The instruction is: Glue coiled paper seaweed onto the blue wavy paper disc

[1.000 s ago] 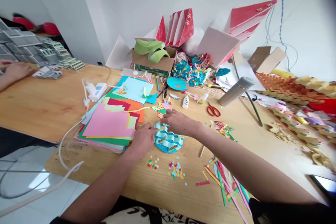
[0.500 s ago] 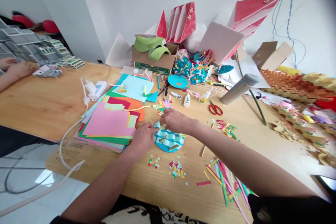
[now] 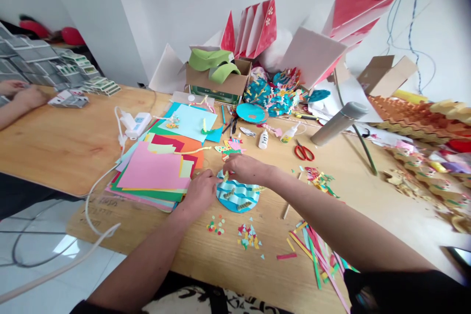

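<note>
A round blue paper plate [image 3: 230, 204] lies flat on the wooden table, with wavy pale-blue and white paper strips and several small twisted brownish pieces [image 3: 244, 204] on it. My left hand [image 3: 201, 189] is at its left edge, fingers bent and closed against the rim. Over the plate's upper left part hangs my right hand [image 3: 245, 169], its fingertips pinched together and pointing down. A small yellowish bit shows under those fingertips, but its kind is hidden. Colourful paper fish cutouts [image 3: 233, 145] lie just beyond my right hand.
Stacked coloured paper [image 3: 150, 169] and a white power strip [image 3: 138, 125] lie left. Glue bottles [image 3: 263, 139], red-handled scissors [image 3: 303, 150] and a grey cylinder [image 3: 340, 122] stand or lie behind. Paper confetti [image 3: 248, 236] and strips [image 3: 320, 255] lie in front. Another person's hands [image 3: 27, 95] are far left.
The view has shifted slightly. Both hands stay at the plate, and the right fingertips remain pinched at its upper left part with hardly any movement.
</note>
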{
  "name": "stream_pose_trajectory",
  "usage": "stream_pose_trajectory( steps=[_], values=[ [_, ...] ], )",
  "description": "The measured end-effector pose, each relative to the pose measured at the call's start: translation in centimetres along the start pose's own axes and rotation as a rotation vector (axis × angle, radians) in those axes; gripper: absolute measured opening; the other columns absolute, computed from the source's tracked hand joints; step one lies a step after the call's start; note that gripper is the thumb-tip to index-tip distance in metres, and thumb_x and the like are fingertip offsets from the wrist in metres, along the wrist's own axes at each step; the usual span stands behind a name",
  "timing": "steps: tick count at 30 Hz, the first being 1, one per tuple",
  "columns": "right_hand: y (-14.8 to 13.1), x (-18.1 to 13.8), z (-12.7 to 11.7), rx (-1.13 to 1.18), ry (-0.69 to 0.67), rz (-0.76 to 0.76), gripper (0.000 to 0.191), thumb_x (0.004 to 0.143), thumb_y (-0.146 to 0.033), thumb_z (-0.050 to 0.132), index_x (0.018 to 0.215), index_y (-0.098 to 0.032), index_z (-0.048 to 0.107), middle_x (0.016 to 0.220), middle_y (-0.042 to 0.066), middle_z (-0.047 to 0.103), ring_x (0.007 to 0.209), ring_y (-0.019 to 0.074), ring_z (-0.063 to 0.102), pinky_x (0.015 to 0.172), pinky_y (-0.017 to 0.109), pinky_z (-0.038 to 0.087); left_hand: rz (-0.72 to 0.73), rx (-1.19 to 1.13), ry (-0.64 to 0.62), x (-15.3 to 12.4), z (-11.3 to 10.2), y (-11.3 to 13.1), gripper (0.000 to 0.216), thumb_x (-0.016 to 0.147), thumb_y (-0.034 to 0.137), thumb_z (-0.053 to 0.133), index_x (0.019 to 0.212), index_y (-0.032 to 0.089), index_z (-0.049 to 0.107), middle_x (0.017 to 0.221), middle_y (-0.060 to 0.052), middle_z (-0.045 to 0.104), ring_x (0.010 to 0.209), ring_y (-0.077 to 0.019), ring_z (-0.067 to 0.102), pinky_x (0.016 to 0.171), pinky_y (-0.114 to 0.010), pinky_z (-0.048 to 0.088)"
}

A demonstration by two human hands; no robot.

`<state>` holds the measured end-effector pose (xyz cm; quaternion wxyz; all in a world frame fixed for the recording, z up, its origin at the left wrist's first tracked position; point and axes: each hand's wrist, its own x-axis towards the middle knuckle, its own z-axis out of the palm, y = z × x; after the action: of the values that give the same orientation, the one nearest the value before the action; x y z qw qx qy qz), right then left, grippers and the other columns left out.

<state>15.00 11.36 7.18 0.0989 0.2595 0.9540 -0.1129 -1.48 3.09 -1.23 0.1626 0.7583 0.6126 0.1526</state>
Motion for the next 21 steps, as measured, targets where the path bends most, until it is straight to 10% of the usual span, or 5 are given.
stream_pose_trajectory(
  steps=[21],
  values=[
    [-1.5,0.6,1.3,0.040,-0.084,0.350,0.029,0.078,-0.022,0.061,0.105,-0.016,0.072,0.099,0.014,0.074,0.097,0.0264,0.068,0.072,0.027,0.049,-0.006,0.043,0.007,0.0,-0.4,0.5,0.035,0.086,0.011,0.048,0.107,0.026,0.072,0.095,-0.005,0.065,0.091,-0.0190,0.062,0.080,-0.029,0.047]
  ],
)
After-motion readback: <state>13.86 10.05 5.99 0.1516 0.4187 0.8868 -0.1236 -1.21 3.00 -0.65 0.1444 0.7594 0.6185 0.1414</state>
